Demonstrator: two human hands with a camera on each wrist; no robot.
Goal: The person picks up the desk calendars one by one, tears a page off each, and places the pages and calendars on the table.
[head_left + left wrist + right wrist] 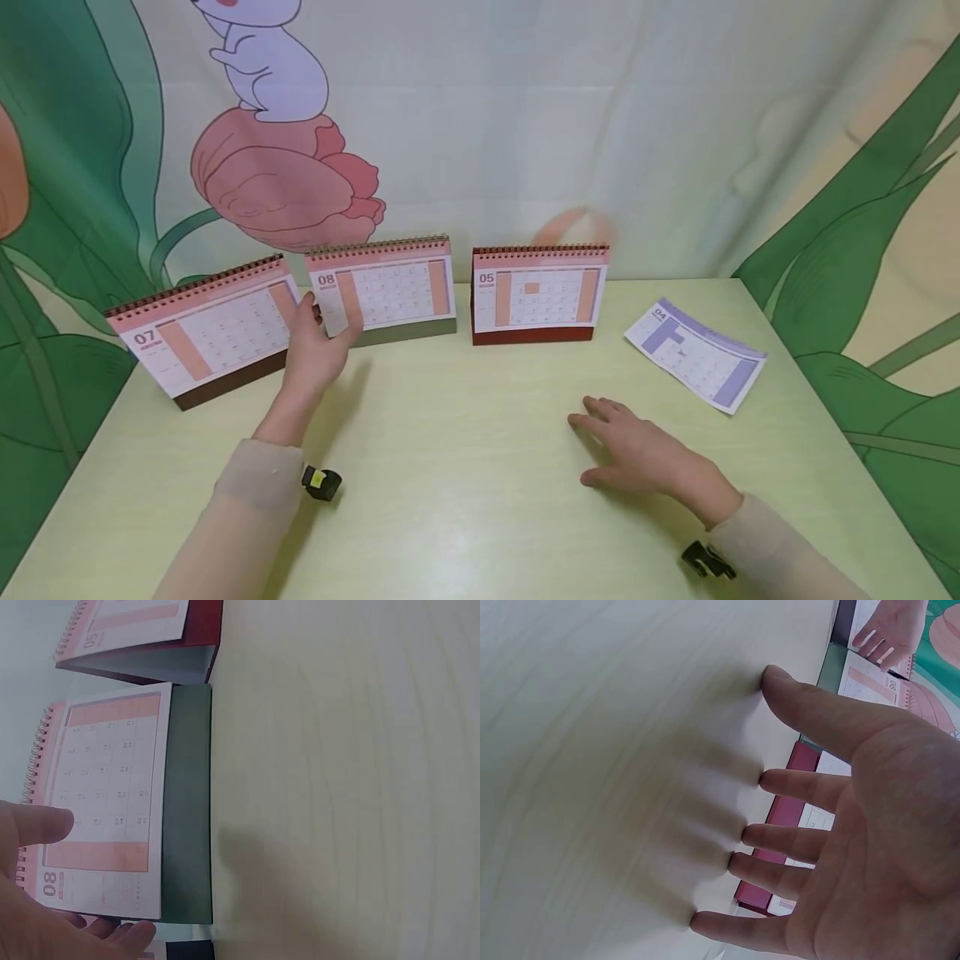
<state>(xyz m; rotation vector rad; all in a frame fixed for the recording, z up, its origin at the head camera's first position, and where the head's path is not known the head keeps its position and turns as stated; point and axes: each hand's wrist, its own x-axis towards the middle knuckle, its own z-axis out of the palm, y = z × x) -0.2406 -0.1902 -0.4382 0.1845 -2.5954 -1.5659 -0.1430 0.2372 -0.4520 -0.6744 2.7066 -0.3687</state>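
My left hand (317, 354) is at the left edge of a desk calendar marked 08 (397, 292), which stands on a green base. Its thumb (45, 825) lies across the calendar's front page, while the other fingers wrap round the side edge, partly hidden behind it. Left of this hand, a calendar marked 07 (225, 342) stands at an angle on a dark brown base. My right hand (637, 450) is held low over the table with fingers spread, holding nothing. Beyond it lies a loose 04 calendar sheet (693, 357) with purple bands, slightly bowed.
A calendar marked 05 (540, 292) on a red base stands right of the 08 one. Behind the row hangs a printed curtain (675, 150). The pale table (465, 483) carries everything. Small black devices (322, 483) sit at both wrists.
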